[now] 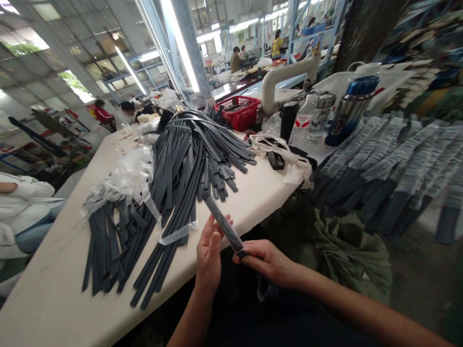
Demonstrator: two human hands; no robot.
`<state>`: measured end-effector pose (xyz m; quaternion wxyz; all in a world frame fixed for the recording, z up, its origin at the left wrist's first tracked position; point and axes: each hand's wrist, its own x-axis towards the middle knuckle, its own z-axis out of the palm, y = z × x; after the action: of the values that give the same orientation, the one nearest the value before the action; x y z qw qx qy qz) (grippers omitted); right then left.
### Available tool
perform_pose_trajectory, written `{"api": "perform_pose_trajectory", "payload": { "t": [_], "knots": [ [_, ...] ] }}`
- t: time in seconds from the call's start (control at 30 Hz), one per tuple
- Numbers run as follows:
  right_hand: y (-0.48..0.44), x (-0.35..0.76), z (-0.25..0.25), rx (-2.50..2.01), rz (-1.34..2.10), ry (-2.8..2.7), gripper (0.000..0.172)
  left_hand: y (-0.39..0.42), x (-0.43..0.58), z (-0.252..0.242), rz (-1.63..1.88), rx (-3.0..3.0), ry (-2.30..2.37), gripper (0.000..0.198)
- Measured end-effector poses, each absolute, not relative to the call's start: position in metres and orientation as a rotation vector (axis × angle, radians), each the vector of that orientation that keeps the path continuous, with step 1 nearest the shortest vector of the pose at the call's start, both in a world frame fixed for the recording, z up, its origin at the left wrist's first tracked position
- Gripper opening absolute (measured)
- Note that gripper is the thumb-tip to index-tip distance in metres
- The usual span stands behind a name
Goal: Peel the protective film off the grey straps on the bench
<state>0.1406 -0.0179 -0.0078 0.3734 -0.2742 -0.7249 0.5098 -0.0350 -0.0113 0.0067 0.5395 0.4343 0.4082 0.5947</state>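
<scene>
A dark grey strap (226, 226), with clear plastic film along part of it, slants between my two hands in front of the table edge. My right hand (267, 262) pinches its lower end between thumb and fingers. Farther up, my left hand (210, 258) cradles the strap, with fingertips showing past its far side and the thumb on the near side. A loop of film-covered strap (266, 289) hangs below my right hand. Ahead on the table lies a large heap of dark grey straps (181, 159), with clear plastic sleeves (132, 168) piled on its left.
The cream-topped table (54, 299) runs away to the left. At its far side stand a red basket (238, 112), bottles and a blue flask (352, 111). Film-wrapped straps (401, 168) lie at right, above green cloth (350, 250). A person's white sleeve (25, 188) shows at left.
</scene>
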Motion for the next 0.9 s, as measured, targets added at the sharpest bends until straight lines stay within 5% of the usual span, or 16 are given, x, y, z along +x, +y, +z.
{"api": "perform_pose_trajectory", "payload": {
  "t": [0.3,0.53,0.9],
  "knots": [
    [0.001,0.164,0.022,-0.638,1.340,-1.355,0.027,-0.002,-0.029,0.024,1.347,1.370,1.264,0.030],
    [0.020,0.157,0.057,-0.568,1.413,-1.385,0.037,-0.009,-0.021,0.022,1.032,1.614,1.230,0.028],
    [0.025,0.158,0.035,-0.557,1.386,-1.157,0.025,-0.017,-0.026,0.011,0.821,1.430,1.086,0.038]
  ]
}}
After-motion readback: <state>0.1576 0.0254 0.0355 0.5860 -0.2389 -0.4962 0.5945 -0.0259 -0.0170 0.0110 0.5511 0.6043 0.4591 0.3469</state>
